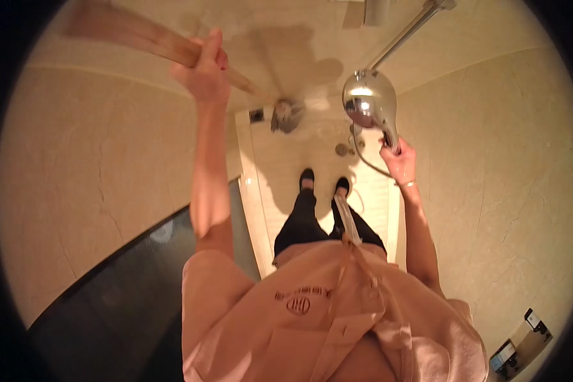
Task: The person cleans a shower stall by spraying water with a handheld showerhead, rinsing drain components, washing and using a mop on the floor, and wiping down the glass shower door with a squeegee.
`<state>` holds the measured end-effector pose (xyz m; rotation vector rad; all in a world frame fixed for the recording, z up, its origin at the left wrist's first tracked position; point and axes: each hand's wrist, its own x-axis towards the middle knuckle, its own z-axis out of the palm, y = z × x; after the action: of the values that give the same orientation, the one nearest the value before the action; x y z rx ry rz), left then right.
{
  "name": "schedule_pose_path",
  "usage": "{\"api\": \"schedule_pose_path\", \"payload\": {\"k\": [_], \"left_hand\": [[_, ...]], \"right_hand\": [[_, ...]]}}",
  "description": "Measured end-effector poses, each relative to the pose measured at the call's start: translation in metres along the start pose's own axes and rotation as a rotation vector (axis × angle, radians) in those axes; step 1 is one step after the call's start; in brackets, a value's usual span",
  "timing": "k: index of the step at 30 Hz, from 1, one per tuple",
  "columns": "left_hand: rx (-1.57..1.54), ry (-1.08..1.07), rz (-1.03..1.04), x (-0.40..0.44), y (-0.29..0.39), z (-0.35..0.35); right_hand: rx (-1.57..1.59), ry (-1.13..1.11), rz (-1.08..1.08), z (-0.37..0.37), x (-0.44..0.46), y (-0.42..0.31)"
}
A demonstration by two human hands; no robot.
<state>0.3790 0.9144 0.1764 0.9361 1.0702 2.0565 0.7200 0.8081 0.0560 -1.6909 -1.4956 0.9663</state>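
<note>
My left hand (pixel 204 70) is wrapped around the wooden handle (pixel 153 39) of what looks like a mop, raised slantwise on the left. The handle's upper end is blurred. At its far end the grey mop head (pixel 288 116) rests low down, by the floor's far edge. My right hand (pixel 399 160) is closed around the grip of a chrome shower head (pixel 368 99). The shower head points away from me, so its spray face is hidden. A flexible hose (pixel 369 164) curves below it.
A metal bar (pixel 406 35) rises behind the shower head. Round metal fittings (pixel 342 149) show beneath it. A small dark square (pixel 256 116) sits beside the mop head. Beige walls (pixel 490 159) enclose both sides, with a dark panel (pixel 127 305) at lower left and small wall-mounted items (pixel 505 358) at lower right.
</note>
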Motion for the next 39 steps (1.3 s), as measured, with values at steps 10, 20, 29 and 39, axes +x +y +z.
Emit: {"api": "schedule_pose_path", "payload": {"k": [10, 20, 29, 39], "left_hand": [[-0.086, -0.938, 0.173, -0.004, 0.149, 0.020], [-0.048, -0.063, -0.142, -0.018, 0.023, -0.013], [0.167, -0.025, -0.020, -0.009, -0.062, -0.047], [0.059, -0.148, -0.019, -0.017, -0.072, -0.032]], "right_hand": [[0.000, 0.063, -0.037, -0.015, 0.000, -0.002], [0.079, 0.018, 0.041, -0.009, -0.006, 0.014], [0.044, 0.057, 0.016, -0.005, -0.001, 0.026], [-0.025, 0.076, 0.027, -0.006, 0.003, 0.022]]}}
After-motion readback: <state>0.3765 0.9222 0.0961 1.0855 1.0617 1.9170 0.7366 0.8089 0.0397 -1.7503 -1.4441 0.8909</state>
